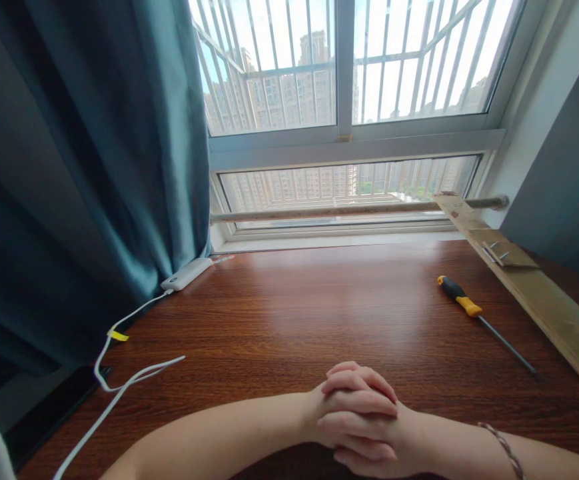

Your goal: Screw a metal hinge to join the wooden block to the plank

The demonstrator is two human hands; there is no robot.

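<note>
Left hand (332, 407) and right hand (403, 433) folded together low in my view, fingers laced and curled over one another, no object grasped by either. Forearms come in from about 8 and 4 o'clock; how much weight they put on the table (289, 300) I cannot tell from my end. Bracelet (504, 445) on the right wrist.

My judgement on holding this rest well: loose fingers, elbows wide, both forearms clear of tool and cord.

Nearest tool: a screwdriver (467, 306), lying on the table at 2 o'clock from the hands, touched by neither. Long axis runs 10 to 4 — black-and-yellow handle toward 10, shaft and tip toward 4.

Just past it, a board (552, 310) lies roughly parallel, two metal pins standing up from a smaller piece on it.

White cord (155, 367) at 9 to 10 o'clock, loose end toward 2. White device (188, 274) at 10, beside the curtain (174, 147). Barred window (344, 73) at 12.
</note>
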